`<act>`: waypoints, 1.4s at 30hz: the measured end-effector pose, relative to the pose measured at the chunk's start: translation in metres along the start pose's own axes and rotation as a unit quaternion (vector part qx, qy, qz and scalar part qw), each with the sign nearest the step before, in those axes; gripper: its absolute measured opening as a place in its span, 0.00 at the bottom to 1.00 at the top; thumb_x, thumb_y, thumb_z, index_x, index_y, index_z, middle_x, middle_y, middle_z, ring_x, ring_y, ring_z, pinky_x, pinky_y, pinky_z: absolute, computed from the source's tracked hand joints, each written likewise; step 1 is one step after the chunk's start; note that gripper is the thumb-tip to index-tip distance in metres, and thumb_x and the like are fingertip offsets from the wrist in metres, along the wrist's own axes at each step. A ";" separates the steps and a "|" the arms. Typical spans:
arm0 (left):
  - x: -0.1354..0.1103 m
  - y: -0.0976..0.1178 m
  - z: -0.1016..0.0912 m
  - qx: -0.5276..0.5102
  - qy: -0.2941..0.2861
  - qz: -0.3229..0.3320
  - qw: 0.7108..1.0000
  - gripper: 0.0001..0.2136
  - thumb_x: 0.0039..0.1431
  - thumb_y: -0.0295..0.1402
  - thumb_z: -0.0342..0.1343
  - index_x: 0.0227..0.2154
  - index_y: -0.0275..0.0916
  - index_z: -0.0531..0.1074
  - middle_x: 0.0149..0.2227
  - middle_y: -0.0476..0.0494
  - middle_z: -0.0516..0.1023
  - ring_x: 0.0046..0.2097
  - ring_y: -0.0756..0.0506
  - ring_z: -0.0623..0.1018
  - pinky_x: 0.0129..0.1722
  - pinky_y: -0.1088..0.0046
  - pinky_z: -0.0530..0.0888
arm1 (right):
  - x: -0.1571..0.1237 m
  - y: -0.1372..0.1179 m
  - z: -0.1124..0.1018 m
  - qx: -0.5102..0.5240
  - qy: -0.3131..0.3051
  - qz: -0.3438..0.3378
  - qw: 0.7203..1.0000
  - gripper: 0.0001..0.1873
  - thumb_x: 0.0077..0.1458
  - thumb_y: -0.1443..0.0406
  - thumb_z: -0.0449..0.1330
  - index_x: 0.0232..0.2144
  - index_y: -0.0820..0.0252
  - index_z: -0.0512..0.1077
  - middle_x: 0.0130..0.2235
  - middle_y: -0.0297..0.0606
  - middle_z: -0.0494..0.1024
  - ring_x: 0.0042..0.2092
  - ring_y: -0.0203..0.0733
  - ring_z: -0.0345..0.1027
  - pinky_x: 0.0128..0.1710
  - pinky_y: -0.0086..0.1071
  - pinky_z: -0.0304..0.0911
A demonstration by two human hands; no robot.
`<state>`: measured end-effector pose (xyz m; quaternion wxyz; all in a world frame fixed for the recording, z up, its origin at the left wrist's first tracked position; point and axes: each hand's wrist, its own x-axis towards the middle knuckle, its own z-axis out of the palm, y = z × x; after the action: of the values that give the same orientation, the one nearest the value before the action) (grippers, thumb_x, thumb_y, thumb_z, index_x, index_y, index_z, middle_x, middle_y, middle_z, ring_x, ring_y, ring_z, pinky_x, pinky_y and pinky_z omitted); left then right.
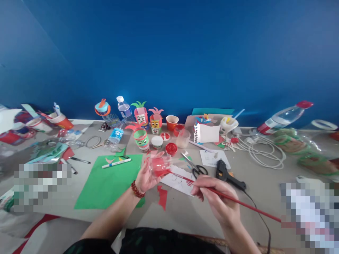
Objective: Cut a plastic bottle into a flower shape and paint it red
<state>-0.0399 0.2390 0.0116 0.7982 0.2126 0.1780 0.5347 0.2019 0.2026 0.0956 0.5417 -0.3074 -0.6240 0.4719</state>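
Note:
My left hand point(143, 179), with a beaded bracelet at the wrist, is wrapped round a see-through plastic cup point(160, 165) coloured red over part of it. A long red paintbrush point(254, 207) is pinched in my right hand point(218, 197). Its tip reaches the cup's lower right side; whether it touches cannot be made out. Just beyond the cup are an open pot of red paint point(171, 149) and a white-lidded jar point(157, 141). Beneath the brush lies white paper with drawings point(176, 180). A torn red paper piece point(162, 198) is near my left wrist.
Green paper point(103, 190) carries a marker point(116, 163). Scissors point(197, 169) and a corded glue gun point(229, 177) lie to the right. Decorated face cups point(141, 139), bottles point(124, 108) and a coiled white cable point(261, 151) stand or lie farther back, before a blue wall.

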 end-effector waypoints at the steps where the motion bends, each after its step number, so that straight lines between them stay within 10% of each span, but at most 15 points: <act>1: 0.000 0.000 -0.002 -0.004 0.006 0.000 1.000 0.34 0.60 0.56 0.55 0.63 0.42 0.64 0.61 0.35 0.72 0.59 0.36 0.74 0.60 0.54 0.66 | 0.000 0.002 0.001 0.005 -0.003 0.010 1.000 0.11 0.62 0.68 0.58 0.38 0.55 0.81 0.27 0.38 0.79 0.26 0.40 0.69 0.23 0.33 0.64; 42: 0.001 -0.010 0.007 -0.014 0.052 -0.013 0.998 0.37 0.55 0.59 0.55 0.63 0.45 0.64 0.52 0.38 0.80 0.46 0.41 0.82 0.50 0.62 0.75 | 0.002 0.017 0.022 -0.042 0.020 0.015 0.999 0.13 0.63 0.70 0.53 0.35 0.55 0.78 0.29 0.36 0.81 0.26 0.38 0.69 0.25 0.30 0.64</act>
<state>-0.0283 0.2351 0.0126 0.7976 0.1705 0.2144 0.5373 0.1784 0.2048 0.0809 0.5335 -0.3490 -0.6274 0.4471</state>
